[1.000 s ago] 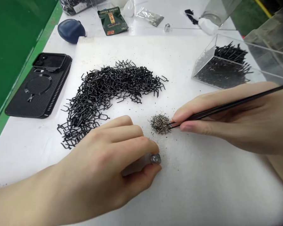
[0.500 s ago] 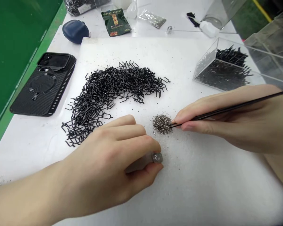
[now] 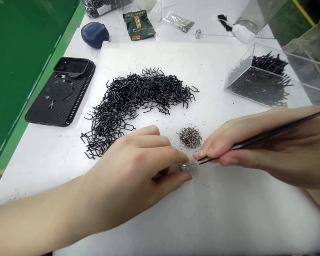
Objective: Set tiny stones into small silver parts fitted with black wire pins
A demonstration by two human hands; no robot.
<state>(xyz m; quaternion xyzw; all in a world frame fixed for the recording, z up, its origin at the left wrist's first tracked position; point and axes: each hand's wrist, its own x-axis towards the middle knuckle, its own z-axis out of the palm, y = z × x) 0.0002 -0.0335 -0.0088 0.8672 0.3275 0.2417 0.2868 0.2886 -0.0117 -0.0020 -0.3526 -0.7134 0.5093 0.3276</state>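
Observation:
Between the thumb and forefinger of my left hand point(image 3: 146, 167) is a small clear, shiny piece point(image 3: 186, 166); most of it is hidden by the fingers, so its kind cannot be told. My right hand point(image 3: 245, 145) is closed on black tweezers point(image 3: 258, 138), whose tips meet the clear piece. Whether a tiny part sits in the tips is too small to tell. Just beyond both hands lies a round heap of tiny metallic bits point(image 3: 190, 137). A curved pile of black forked pieces point(image 3: 138, 94) spreads behind my left hand.
At the right stands a clear box point(image 3: 240, 73) with more black pieces. A black phone point(image 3: 60, 90) lies at the left, with a dark blue rounded object point(image 3: 95, 35) behind it. Along the back are a green packet point(image 3: 139, 25) and a small clear bag point(image 3: 179, 21).
The tweezer tips have left the metallic heap and moved toward me to the clear piece in my left hand. The whole view has shifted slightly.

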